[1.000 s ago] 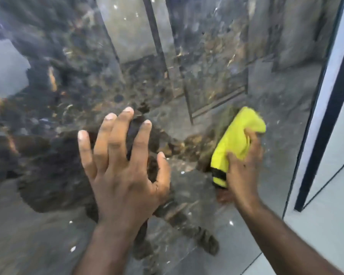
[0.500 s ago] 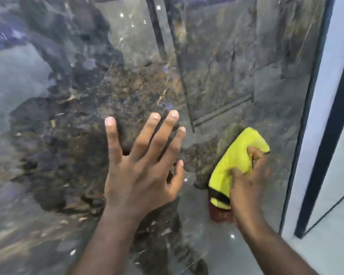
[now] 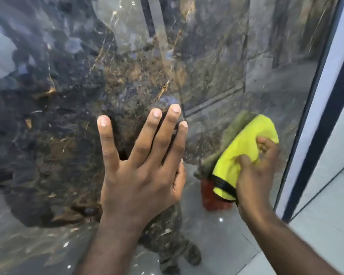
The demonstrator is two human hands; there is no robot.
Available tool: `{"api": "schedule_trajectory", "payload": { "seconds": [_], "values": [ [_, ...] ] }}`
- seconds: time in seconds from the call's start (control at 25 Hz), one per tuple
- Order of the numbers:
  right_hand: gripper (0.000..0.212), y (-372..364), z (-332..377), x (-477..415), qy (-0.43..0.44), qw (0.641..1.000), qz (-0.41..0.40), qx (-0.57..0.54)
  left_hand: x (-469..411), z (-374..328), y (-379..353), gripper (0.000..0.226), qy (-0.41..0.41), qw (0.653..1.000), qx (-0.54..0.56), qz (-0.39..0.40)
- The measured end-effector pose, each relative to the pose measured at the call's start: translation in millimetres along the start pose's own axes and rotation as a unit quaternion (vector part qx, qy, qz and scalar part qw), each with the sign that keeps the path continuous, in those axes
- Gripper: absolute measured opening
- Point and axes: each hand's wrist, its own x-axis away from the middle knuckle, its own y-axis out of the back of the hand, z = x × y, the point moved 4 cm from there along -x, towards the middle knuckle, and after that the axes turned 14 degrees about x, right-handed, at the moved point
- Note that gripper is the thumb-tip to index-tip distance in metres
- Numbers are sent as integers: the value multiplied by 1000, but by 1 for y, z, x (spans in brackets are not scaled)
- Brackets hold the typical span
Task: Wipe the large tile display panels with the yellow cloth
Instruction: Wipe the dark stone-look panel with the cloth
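- The glossy dark marbled tile panel (image 3: 48,135) fills most of the view.
- The left hand (image 3: 141,171) lies flat against the panel, fingers straight and spread.
- Just to its right, not touching it, the right hand (image 3: 254,175) grips the folded yellow cloth (image 3: 244,147), pressing it on the panel near the panel's dark right frame (image 3: 314,92).

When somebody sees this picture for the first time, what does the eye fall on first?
The bright yellow cloth stands out most, bunched in the right hand and pressed against the right part of the dark, glossy tile panel. Next comes the left hand, laid flat with fingers spread on the middle of the panel.
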Motion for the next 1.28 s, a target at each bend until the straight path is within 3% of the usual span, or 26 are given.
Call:
{"api": "schedule_trajectory", "payload": {
  "seconds": [0.16,0.24,0.32,0.4,0.48,0.6,0.68,0.76,0.84,0.88,0.96,1.04,1.12,1.16,1.2,1.28],
  "values": [
    [56,8,95,-21,291,956,3,33,0,0,3,59,-5,1000,-8,1],
    [53,14,80,-57,286,956,-36,47,-4,0,6,60,0,1000,-3,8],
    [56,14,27,-61,132,990,-46,21,-6,0,7,61,2,1000,-8,18],
    [63,10,-14,-34,-4,1000,-26,0,-7,-4,7,58,18,1000,-8,18],
    [62,3,-8,-19,40,999,6,17,-18,-14,4,50,57,998,10,1],
    [67,16,48,-63,234,972,5,23,-54,-48,-12,43,81,996,39,-27],
    [71,25,39,-112,310,947,-18,82,-85,-69,-30,43,60,996,46,-41],
    [68,30,-33,-149,246,963,-31,105,-111,-87,-55,44,43,996,66,-42],
    [70,31,-106,-138,18,998,-5,62,-123,-107,-82,47,27,995,94,-21],
    [72,28,-121,-126,-42,998,6,51,-124,-118,-96,50,6,995,99,3],
    [74,24,-110,-117,-2,996,30,85,-118,-133,-120,56,-64,994,67,64],
    [69,28,-72,-139,141,986,27,80,-109,-136,-133,60,-124,987,32,94],
    [62,32,-69,-170,251,961,-23,115,-106,-134,-135,62,-131,987,16,89],
    [60,29,-96,-180,247,959,-44,131,-105,-133,-136,62,-132,988,3,82],
    [60,25,-133,-181,189,973,-48,125,-105,-133,-137,62,-133,988,-12,79],
    [67,20,-196,-152,-30,996,-22,78,-105,-135,-139,62,-141,986,-26,82]
  ]
}}
